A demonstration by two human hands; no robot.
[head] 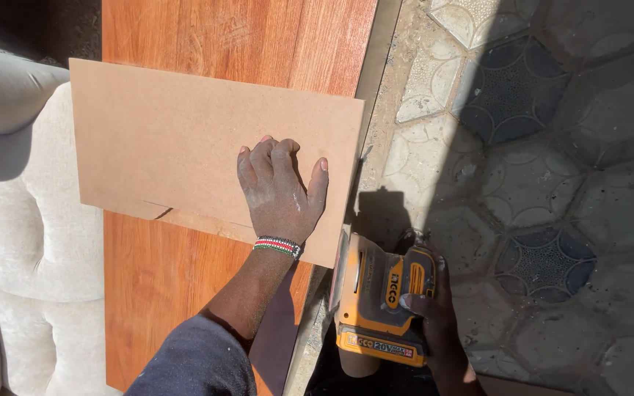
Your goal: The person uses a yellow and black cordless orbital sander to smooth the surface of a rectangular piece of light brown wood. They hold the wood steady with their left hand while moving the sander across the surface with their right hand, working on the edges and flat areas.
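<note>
My left hand (279, 189) lies flat, fingers spread, on a plain brown fibreboard sheet (177, 139), pressing near its right edge; a beaded band sits on the wrist. The sheet rests across a long reddish wood-grain board (207, 37). A thin cut line runs along the sheet's lower edge. My right hand (438, 323) grips the handle of a yellow and black cordless saw (376, 293), which sits at the sheet's lower right corner, just off the board's right edge. The saw's blade is hidden under its body.
A cream tufted cushion or sofa (31, 242) borders the board on the left. To the right lies a paved floor of hexagonal tiles (537, 169), partly in shadow. A concrete strip (390, 88) runs along the board's right edge.
</note>
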